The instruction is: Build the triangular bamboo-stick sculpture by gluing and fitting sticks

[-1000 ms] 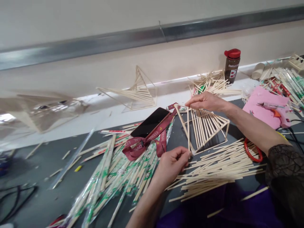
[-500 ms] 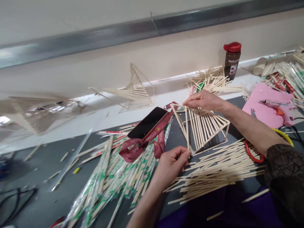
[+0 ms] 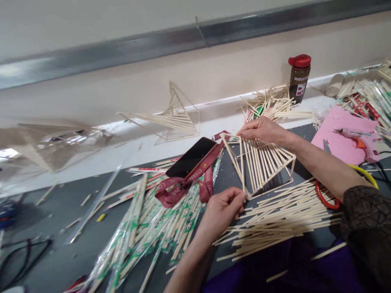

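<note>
A model built of wooden chopsticks stands on the dark tabletop in front of me, its slanted sticks set side by side like slats. My left hand pinches the lower end of one chopstick at the model's near corner. At the far edge, the fingers of my right hand are closed on that chopstick's upper end, their tips partly hidden. Loose bare chopsticks lie just below the model. Left of it, a phone with a red lanyard rests on paper-wrapped chopsticks.
A glue gun lies on pink foam at right, near red-and-yellow-handled scissors. Behind are a red-lidded bottle, a stick pile and another stick model by the wall. Black cable lies left.
The view has shifted slightly, so things at left sit a little further right. Both hands keep their hold on the chopstick at the model.
</note>
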The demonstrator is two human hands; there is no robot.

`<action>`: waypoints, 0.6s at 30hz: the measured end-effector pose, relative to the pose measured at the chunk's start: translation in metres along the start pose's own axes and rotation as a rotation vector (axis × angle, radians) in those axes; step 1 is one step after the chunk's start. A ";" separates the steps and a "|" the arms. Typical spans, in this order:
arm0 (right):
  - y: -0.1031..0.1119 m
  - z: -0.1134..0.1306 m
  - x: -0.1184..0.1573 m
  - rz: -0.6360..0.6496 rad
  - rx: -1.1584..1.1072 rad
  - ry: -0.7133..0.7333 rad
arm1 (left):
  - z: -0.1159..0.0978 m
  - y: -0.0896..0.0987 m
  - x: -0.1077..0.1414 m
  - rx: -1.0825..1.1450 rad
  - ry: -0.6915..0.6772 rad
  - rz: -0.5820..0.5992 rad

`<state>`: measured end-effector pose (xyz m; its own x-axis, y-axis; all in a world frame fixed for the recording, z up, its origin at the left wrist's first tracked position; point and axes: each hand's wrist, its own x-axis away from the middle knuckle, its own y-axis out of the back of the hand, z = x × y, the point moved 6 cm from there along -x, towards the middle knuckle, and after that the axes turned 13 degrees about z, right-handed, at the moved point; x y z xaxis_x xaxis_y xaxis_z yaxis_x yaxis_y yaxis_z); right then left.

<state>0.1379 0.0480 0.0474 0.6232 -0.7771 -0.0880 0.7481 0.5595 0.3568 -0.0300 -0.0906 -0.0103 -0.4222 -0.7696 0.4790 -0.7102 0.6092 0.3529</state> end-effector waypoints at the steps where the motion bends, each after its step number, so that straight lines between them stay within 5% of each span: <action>1: 0.000 0.000 0.000 -0.004 -0.005 0.004 | 0.000 0.000 0.000 0.005 0.000 0.000; 18: -0.006 -0.004 -0.003 0.047 -0.026 0.062 | 0.001 -0.002 -0.001 0.060 -0.001 -0.025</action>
<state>0.1326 0.0480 0.0421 0.6703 -0.7308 -0.1290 0.7226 0.6032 0.3376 -0.0284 -0.0912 -0.0130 -0.4045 -0.7848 0.4696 -0.7532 0.5771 0.3156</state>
